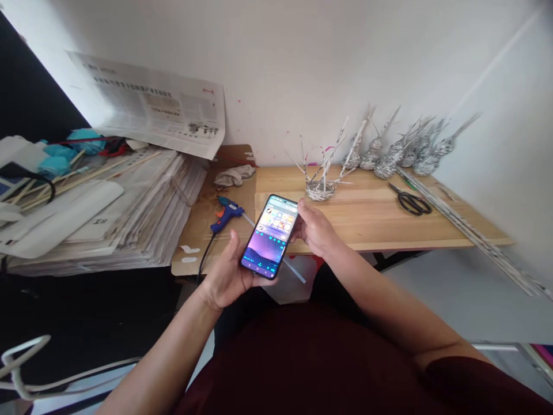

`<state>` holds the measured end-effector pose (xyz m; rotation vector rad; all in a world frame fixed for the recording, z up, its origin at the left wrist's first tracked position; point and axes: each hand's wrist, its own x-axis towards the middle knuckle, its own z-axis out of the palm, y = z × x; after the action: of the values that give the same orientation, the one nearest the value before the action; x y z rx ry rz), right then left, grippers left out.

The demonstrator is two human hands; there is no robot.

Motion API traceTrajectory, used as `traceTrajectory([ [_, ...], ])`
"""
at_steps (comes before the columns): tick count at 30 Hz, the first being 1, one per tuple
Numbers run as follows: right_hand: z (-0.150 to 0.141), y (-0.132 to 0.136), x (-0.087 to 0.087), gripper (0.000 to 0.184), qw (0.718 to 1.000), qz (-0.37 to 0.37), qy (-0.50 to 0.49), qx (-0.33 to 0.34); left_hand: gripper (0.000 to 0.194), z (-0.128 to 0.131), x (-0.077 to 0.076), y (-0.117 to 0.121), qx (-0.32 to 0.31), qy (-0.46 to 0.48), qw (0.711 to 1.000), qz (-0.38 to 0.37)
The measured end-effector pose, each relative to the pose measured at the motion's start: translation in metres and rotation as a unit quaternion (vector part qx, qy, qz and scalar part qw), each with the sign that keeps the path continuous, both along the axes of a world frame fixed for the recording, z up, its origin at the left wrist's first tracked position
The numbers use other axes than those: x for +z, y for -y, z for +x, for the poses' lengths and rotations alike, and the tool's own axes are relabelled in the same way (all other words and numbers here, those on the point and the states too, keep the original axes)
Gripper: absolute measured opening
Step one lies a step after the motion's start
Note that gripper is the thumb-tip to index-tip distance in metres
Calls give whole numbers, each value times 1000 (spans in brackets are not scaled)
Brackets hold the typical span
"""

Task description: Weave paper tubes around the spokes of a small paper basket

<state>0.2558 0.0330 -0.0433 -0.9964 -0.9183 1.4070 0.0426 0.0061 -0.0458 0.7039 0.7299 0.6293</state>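
A smartphone point(271, 237) with a lit screen is held tilted above the table's front edge. My left hand point(228, 271) supports its lower left side, the thumb raised beside it and the fingers partly hidden underneath. At the upper right edge, my right hand point(314, 226) grips the phone, thumb near the top corner. To the left of the phone lies a blue glue gun point(227, 214) with a black cord, a translucent stick reaching from its rear toward the phone. Behind the phone stands a small unfinished basket point(320, 189) woven from rolled newspaper, its stakes pointing up.
Several woven newspaper pieces point(389, 161) line the wall. Black-handled scissors point(412, 202) and long paper rolls point(470, 230) lie at right. On the left rises a newspaper stack point(173, 202), with sticks and blue bundles on top. A crumpled glove or cloth point(234, 175) lies behind the glue gun.
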Motion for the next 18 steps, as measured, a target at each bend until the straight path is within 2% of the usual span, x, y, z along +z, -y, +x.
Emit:
traceTrajectory([
  [1,-2,1,0,58,1000,4,2,11,85,-1,-3,3,-47,54,997,-30],
  [3,-6,1,-1,59,1000,8,3,27,86,-2,-9,7,-101,148,982,-55],
  [7,-9,-2,-5,61,998,18,22,52,84,-3,-16,10,-119,213,968,-67],
  [9,-6,-5,-5,63,997,36,58,32,84,-3,-16,9,-107,210,970,-63],
  [12,3,-3,2,61,990,82,93,-72,84,-4,-11,5,-66,200,977,-43],
  [15,6,15,15,42,959,172,152,-166,82,-4,-1,1,-8,184,982,-27],
  [16,5,25,20,35,943,214,197,-159,80,-4,2,-1,10,179,984,-21],
  [18,-2,46,27,32,910,289,287,-82,78,-3,7,-3,41,169,985,-5],
])
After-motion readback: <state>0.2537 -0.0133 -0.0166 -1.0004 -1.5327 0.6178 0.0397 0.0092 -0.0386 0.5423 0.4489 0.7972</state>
